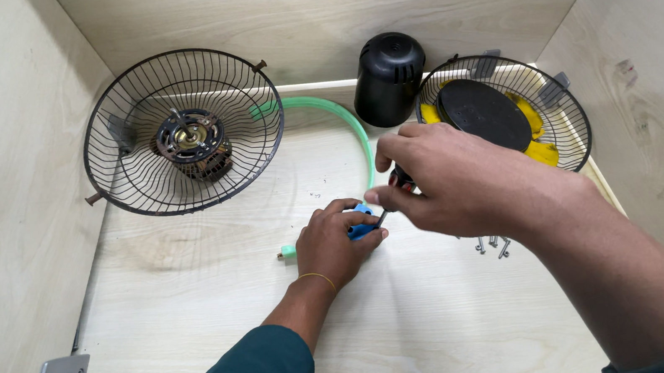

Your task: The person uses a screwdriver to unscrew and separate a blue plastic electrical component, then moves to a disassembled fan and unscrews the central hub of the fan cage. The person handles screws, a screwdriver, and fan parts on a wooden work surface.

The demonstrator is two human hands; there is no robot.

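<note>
Left hand (332, 245) on tabletop (196, 313), grip clamped on small blue part (363, 226) at end of green curved band (345, 121). Right hand (458, 179) just above, fingers pinched together on screwdriver (398, 178), tip at blue part. Loose screws (493, 244) beside right wrist. Wire guard with motor (183, 130) at left; black motor cover (389, 78) and second wire guard (508, 110) with yellow blades behind.

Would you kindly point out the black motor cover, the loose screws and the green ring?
black motor cover (389, 78), head view, on its side wall.
loose screws (493, 244), head view, on the middle screw.
green ring (351, 125), head view, on its curved band.
</note>
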